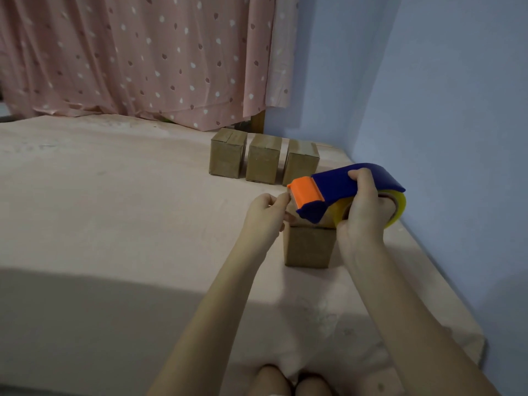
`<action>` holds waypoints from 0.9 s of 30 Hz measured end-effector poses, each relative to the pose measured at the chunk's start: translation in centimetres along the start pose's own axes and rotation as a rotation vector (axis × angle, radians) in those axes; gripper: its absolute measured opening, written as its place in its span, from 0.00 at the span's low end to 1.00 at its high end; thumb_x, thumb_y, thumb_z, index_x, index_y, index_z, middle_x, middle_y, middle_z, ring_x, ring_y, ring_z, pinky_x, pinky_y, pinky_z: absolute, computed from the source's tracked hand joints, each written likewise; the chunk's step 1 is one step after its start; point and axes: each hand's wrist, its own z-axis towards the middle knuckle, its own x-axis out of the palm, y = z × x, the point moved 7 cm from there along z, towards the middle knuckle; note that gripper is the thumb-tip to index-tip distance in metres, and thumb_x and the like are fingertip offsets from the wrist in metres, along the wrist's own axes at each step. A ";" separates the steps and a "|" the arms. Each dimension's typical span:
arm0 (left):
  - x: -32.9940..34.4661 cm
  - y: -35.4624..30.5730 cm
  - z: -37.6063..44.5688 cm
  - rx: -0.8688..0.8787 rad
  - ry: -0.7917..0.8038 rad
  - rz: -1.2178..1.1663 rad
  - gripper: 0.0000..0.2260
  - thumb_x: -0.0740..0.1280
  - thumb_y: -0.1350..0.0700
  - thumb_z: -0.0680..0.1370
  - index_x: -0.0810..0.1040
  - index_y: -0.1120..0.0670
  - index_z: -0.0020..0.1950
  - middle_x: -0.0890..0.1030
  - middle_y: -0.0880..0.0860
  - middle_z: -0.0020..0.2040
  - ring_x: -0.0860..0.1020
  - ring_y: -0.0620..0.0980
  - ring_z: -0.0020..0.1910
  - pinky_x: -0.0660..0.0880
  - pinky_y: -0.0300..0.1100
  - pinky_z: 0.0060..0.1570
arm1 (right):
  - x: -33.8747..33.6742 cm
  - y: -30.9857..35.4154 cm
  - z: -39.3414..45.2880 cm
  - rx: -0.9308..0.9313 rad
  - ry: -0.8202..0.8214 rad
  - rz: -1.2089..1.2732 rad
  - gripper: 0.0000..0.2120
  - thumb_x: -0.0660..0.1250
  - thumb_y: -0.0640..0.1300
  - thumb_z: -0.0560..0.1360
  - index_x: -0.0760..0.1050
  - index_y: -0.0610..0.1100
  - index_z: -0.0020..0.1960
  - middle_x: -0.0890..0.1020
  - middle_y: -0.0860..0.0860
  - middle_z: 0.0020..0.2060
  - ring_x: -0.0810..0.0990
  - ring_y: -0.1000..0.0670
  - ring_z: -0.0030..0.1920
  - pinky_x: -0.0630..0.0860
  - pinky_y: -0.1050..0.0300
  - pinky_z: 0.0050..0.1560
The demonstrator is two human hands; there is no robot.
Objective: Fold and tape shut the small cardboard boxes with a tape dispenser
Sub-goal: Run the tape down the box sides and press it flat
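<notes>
knees [294, 380] nearest, right hand [364, 208] gripping tape dispenser [340, 187] over box [310, 247], left hand [265, 214] pinching tape end

Dispenser: blue plastic tape dispenser [340, 185] with an orange cutter end and a roll of yellowish clear tape [397, 208], held tilted just above the near box.
Near box: small brown cardboard box [310, 247], upright on the bed.
Far boxes: three small brown cardboard boxes [263, 160], closed, side by side near the curtain.

Blue-and-orange tape dispenser [337, 192], brown boxes [263, 160], pink spotted curtain [143, 58].
</notes>
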 end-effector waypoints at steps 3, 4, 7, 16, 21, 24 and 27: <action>0.1 0.2 -0.3 -0.032 0.017 -0.046 0.10 0.61 0.52 0.81 0.71 0.57 0.43 0.79 0.52 0.32 0.71 0.45 0.27 0.68 0.35 0.27 | 0.1 0.4 -0.2 -0.014 -0.001 0.045 0.23 0.72 0.40 0.69 0.70 0.45 0.62 0.81 0.51 0.45 0.82 0.52 0.44 0.77 0.63 0.35; 0.1 0.3 -0.4 -0.041 0.015 -0.079 0.10 0.62 0.53 0.81 0.72 0.57 0.43 0.79 0.52 0.31 0.70 0.45 0.26 0.68 0.36 0.27 | 0.2 0.5 -0.3 -0.016 0.004 0.052 0.23 0.72 0.40 0.69 0.70 0.44 0.62 0.81 0.51 0.45 0.82 0.52 0.44 0.77 0.63 0.35; -0.3 0.5 -0.7 -0.019 -0.052 -0.126 0.08 0.64 0.56 0.79 0.73 0.57 0.41 0.77 0.51 0.29 0.70 0.44 0.26 0.67 0.35 0.26 | 0.2 0.5 -0.7 -0.035 0.004 0.053 0.24 0.72 0.39 0.69 0.69 0.43 0.63 0.81 0.51 0.46 0.82 0.52 0.44 0.77 0.63 0.35; -0.8 -0.1 -1.5 0.221 -0.239 0.178 0.11 0.66 0.53 0.79 0.70 0.51 0.38 0.79 0.51 0.34 0.78 0.47 0.35 0.72 0.39 0.33 | -0.2 1.4 -1.0 -0.088 0.012 0.026 0.21 0.72 0.39 0.69 0.69 0.45 0.60 0.81 0.53 0.45 0.82 0.52 0.43 0.76 0.64 0.34; -2.1 0.6 -1.5 0.239 -0.288 0.243 0.11 0.67 0.49 0.78 0.74 0.54 0.40 0.80 0.52 0.35 0.79 0.47 0.36 0.73 0.37 0.34 | -1.0 3.2 -0.5 -0.172 0.022 -0.009 0.22 0.72 0.39 0.69 0.70 0.43 0.61 0.82 0.52 0.44 0.83 0.51 0.44 0.78 0.62 0.37; -2.4 0.5 -1.6 0.254 -0.297 0.237 0.12 0.67 0.50 0.78 0.75 0.56 0.40 0.79 0.52 0.34 0.79 0.48 0.35 0.72 0.37 0.33 | -1.2 3.5 -0.4 -0.185 0.024 -0.041 0.22 0.73 0.40 0.69 0.69 0.46 0.60 0.81 0.52 0.47 0.83 0.49 0.46 0.78 0.62 0.37; -3.3 0.1 -1.7 0.274 -0.331 0.247 0.12 0.67 0.50 0.78 0.75 0.57 0.40 0.79 0.53 0.33 0.78 0.49 0.34 0.73 0.39 0.33 | -1.1 3.7 -0.4 -0.224 0.046 -0.090 0.22 0.73 0.41 0.69 0.69 0.47 0.60 0.81 0.53 0.47 0.82 0.50 0.46 0.78 0.63 0.38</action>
